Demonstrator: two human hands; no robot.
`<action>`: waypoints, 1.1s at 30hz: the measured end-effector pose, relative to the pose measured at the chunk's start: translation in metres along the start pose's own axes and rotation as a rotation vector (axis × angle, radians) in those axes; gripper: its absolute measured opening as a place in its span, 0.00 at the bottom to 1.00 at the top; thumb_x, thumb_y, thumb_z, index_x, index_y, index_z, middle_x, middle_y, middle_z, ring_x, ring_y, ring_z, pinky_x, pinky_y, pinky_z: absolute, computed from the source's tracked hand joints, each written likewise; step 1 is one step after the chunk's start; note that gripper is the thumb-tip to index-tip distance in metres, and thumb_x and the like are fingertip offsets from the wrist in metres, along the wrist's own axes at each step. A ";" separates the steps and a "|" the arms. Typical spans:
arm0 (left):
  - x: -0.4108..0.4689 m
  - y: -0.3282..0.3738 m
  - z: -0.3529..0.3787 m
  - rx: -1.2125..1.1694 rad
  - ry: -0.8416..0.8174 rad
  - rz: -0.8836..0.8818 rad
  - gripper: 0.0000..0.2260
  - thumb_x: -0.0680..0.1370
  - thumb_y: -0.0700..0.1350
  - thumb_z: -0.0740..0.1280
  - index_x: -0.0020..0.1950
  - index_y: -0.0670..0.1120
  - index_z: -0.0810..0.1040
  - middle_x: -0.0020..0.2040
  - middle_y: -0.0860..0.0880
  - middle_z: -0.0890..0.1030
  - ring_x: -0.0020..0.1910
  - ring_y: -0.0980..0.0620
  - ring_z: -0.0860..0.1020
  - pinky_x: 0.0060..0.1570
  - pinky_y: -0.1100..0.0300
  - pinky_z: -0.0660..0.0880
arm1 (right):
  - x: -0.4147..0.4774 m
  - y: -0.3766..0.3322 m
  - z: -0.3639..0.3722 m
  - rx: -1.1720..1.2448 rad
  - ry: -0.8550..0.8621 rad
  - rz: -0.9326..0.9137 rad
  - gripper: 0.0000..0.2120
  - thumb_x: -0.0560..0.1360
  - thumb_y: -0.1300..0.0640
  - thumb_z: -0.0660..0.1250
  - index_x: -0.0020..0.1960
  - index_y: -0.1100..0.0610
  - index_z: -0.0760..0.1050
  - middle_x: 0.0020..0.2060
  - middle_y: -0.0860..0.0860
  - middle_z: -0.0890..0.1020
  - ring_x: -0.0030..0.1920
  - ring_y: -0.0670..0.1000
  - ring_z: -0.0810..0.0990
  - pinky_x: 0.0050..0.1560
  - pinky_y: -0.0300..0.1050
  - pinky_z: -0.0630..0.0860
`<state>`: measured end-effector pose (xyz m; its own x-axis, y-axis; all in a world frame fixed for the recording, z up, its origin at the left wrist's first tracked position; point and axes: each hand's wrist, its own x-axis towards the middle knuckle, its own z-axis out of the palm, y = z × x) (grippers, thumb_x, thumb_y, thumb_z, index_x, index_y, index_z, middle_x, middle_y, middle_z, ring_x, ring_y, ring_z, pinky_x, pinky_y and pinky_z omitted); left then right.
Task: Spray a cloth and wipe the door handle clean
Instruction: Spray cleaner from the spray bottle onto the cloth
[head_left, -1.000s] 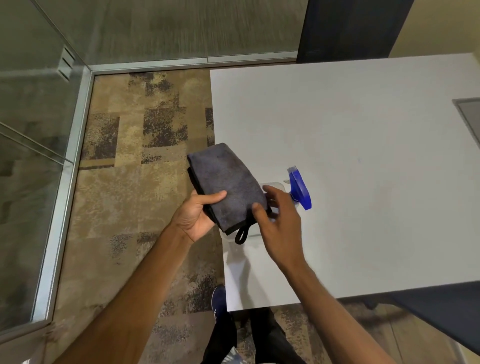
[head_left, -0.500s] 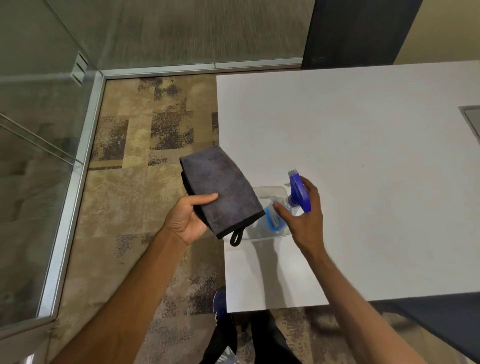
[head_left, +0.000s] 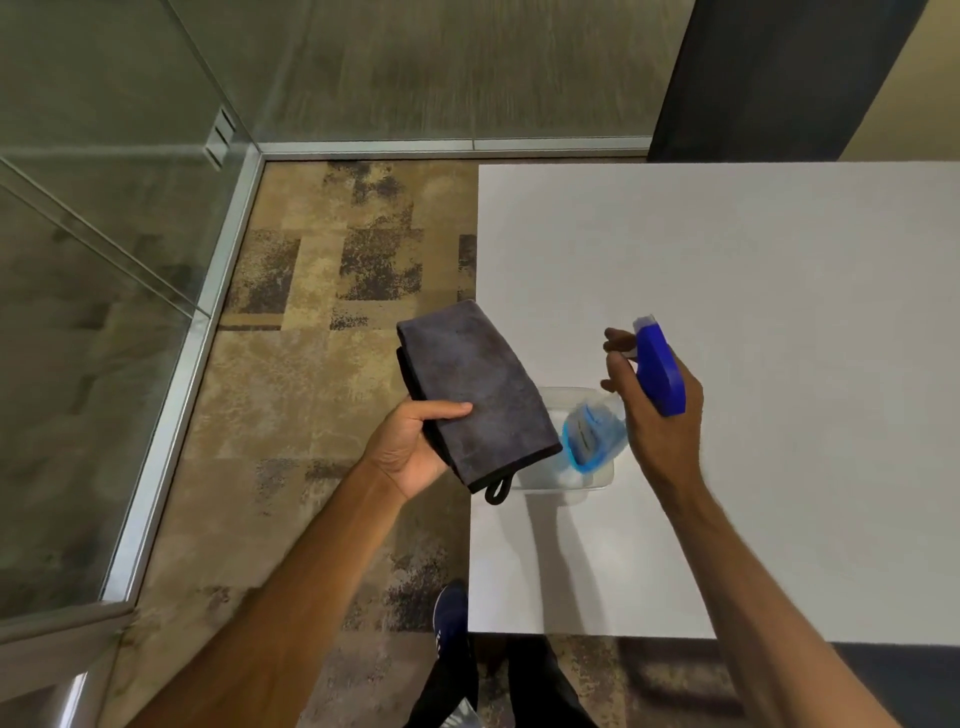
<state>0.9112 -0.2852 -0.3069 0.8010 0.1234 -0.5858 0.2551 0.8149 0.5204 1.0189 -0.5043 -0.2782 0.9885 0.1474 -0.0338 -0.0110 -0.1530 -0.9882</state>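
My left hand (head_left: 410, 447) holds the folded grey cloth (head_left: 475, 387), thumb pressed over its near edge and fingers closed beneath it, so the flat face is turned up and its small black hanging loop dangles off the near corner. My right hand (head_left: 657, 410) is wrapped round the neck of the spray bottle (head_left: 618, 410), with the blue trigger head (head_left: 658, 364) sticking up above my knuckles and one or two fingers reaching forward at the trigger. The clear body with its blue liquid tilts down toward the cloth, just beside the cloth's right edge. Whether the bottle touches the white table (head_left: 779, 312) I cannot tell; its base looks tipped above it.

I judge this to be the spraying step: both things are in hand, but I see no mist and no wet patch on the cloth. The nozzle points away from me and not clearly at the fabric, so the next move calls for turning the head leftward over the cloth's open face, holding the cloth steady and level, then squeezing the trigger.

The cloth hangs partly over the table's left edge and partly over the patterned carpet (head_left: 311, 415). Glass partitions (head_left: 93, 322) stand to my left. No door handle shows that I can pick out.
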 end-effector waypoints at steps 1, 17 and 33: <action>0.000 0.002 0.001 -0.025 -0.013 0.001 0.21 0.73 0.35 0.72 0.65 0.41 0.84 0.64 0.41 0.85 0.61 0.41 0.85 0.54 0.47 0.85 | 0.000 -0.013 -0.003 -0.022 -0.025 -0.033 0.16 0.81 0.62 0.68 0.68 0.65 0.75 0.60 0.57 0.83 0.61 0.55 0.82 0.60 0.65 0.80; -0.005 -0.006 0.025 -0.117 -0.083 0.075 0.19 0.83 0.55 0.66 0.66 0.45 0.85 0.70 0.42 0.82 0.70 0.44 0.80 0.68 0.48 0.77 | -0.063 -0.055 0.017 -0.339 -0.314 0.017 0.09 0.76 0.50 0.71 0.45 0.54 0.75 0.36 0.58 0.82 0.35 0.60 0.84 0.40 0.61 0.81; -0.015 -0.009 0.030 -0.117 -0.076 0.101 0.17 0.82 0.55 0.67 0.63 0.47 0.87 0.68 0.43 0.83 0.67 0.45 0.82 0.61 0.50 0.82 | -0.085 -0.049 0.018 -0.342 -0.234 0.111 0.12 0.77 0.57 0.71 0.39 0.44 0.74 0.33 0.49 0.84 0.34 0.47 0.85 0.32 0.27 0.75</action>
<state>0.9129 -0.3118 -0.2842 0.8592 0.1685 -0.4831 0.1098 0.8615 0.4957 0.9328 -0.4922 -0.2295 0.9229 0.3234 -0.2091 -0.0259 -0.4894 -0.8716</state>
